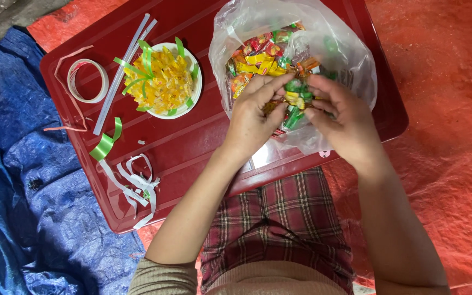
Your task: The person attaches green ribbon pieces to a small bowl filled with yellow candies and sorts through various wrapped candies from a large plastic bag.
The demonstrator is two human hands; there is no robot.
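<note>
A clear plastic bag [350,54] full of wrapped candies [258,57] in red, yellow and green lies on a dark red tray [192,147]. My left hand [252,117] and my right hand [340,117] both reach into the bag's mouth and pinch green and yellow wrapped candies [295,101] between their fingertips. Left of the bag stands a white bowl [195,98] holding a mound of yellow candies trimmed with green ribbon strips [146,63].
A roll of clear tape [87,81], long white strips [118,76], a green ribbon curl [105,145] and white backing scraps [135,183] lie on the tray's left half. A blue tarp [23,180] lies left, a red tarp [449,109] right. My checked trousers [279,218] are below.
</note>
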